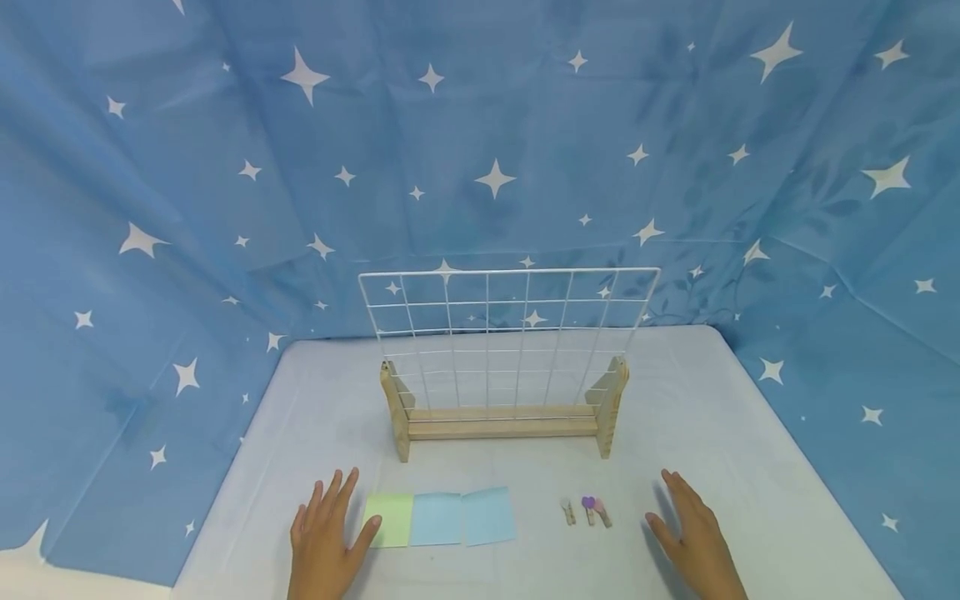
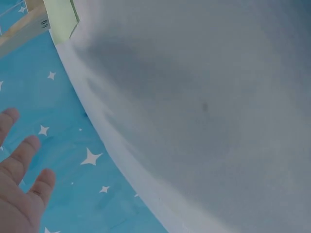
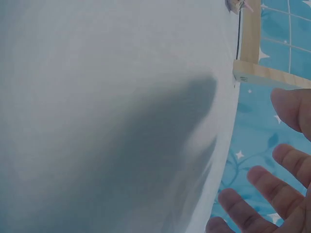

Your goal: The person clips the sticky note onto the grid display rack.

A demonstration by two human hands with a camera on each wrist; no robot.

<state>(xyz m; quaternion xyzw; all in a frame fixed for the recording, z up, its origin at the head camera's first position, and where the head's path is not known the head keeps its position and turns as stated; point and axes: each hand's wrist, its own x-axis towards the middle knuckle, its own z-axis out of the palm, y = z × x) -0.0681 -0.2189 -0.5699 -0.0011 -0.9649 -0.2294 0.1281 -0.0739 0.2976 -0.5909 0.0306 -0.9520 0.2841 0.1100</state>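
My left hand point(image 1: 324, 537) hovers with spread fingers at the left of a row of sticky notes, holding nothing. Its thumb overlaps the edge of the green sticky note point(image 1: 393, 515) in the head view. Beside that note lie a blue sticky note point(image 1: 436, 518) and a second blue sticky note point(image 1: 489, 517). To their right are three small wooden clothespins, one with a pale top point(image 1: 568, 511), one with a purple heart point(image 1: 589, 510) and one with a pink heart point(image 1: 602, 512). Right of these, my right hand point(image 1: 692, 533) has its fingers extended and nothing in it.
Behind the notes stands a white wire grid point(image 1: 487, 327) set upright in a wooden stand point(image 1: 502, 429). A white cloth covers the table point(image 1: 300, 417). Blue star-patterned curtains point(image 1: 495, 125) surround its back and sides.
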